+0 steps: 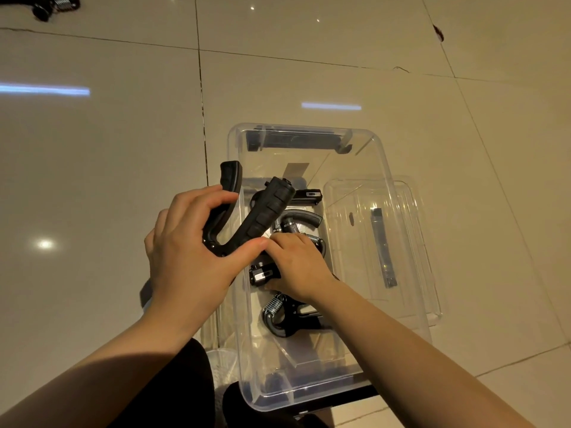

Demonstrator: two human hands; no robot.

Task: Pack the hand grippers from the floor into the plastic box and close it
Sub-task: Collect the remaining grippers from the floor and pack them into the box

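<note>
A clear plastic box (383, 168) stands open on the tiled floor in front of me. My left hand (191, 254) grips a black hand gripper (262, 211) over the box's left rim, its two handles pointing up and away. My right hand (296, 267) is inside the box, fingers curled over another black gripper (262, 274). Further grippers lie in the box: one with a steel spring (278, 316) nearer me and one (306, 220) farther in. One more gripper (55, 4) lies on the floor at the far left.
The clear lid (411, 242) lies flat on the floor against the box's right side, with a black latch strip (383, 248) showing through it. My dark-clothed knees (191, 381) are at the box's near left corner. A small dark mark (438, 31) is on the tiles at the back right.
</note>
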